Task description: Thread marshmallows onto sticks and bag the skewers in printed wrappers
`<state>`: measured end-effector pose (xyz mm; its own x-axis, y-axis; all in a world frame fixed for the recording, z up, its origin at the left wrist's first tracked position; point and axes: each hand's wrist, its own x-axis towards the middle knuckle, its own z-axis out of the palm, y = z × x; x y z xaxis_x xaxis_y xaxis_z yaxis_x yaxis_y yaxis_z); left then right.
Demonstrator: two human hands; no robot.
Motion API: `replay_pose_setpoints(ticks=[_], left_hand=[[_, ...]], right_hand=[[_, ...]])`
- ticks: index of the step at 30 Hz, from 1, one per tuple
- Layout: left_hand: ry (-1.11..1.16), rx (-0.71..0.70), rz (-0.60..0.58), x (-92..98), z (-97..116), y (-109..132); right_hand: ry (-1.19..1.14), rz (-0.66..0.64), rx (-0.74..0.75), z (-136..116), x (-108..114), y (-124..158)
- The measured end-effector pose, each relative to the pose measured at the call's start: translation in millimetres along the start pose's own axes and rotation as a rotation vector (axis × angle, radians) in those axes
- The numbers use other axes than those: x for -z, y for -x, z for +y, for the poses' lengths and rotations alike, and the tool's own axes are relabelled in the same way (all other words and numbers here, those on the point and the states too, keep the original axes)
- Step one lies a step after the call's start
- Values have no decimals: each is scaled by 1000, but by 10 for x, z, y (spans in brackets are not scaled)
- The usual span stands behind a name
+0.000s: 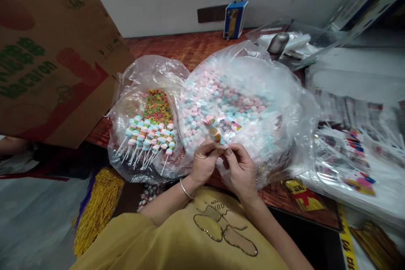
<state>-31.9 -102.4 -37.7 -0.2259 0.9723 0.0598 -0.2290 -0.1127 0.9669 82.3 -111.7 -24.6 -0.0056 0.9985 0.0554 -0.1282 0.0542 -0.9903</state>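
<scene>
Both my hands meet at the lower end of a candy skewer [215, 134], a tilted stack of pastel and coloured pieces. My left hand [204, 162] wears a bangle at the wrist and pinches the skewer's base. With thumb and fingers pressed together, my right hand [239, 168] grips the same lower end; the fingertips partly hide it. A printed clear wrapper [230, 126] shows just right of the skewer; I cannot tell whether it encloses it. Behind lies a large clear bag of pink, blue and white marshmallows [221, 88]. Several finished candy skewers [150, 137] rest on the left bag.
Colourful ring candies [157, 107] fill the left plastic bag. A tall cardboard box [57, 50] stands at the left. Toward the back are a blue device [236, 20] and a clear tray [297, 52]. Printed clear pouches [348, 156] are stacked at the right.
</scene>
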Motion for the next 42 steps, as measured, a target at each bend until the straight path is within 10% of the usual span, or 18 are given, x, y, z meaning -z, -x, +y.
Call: replay_pose_setpoints(ticks=[9,15,26,35,42], left_hand=[[51,200,-294,94,62,-66],[274,428,-208,-24,81,-11],[389,429,-86,-17,285,-37],[190,281,-181,108,147,174],[-284,203,-415,155,9,466]], right_hand=[[-608,-374,-602,-71,173,-171],[-653,-345,-609,78,139,-132],[421,-224,193,-241,253,327],[1122,48,-278,100,1448,794],[1142,175,-186,367,1372,814]])
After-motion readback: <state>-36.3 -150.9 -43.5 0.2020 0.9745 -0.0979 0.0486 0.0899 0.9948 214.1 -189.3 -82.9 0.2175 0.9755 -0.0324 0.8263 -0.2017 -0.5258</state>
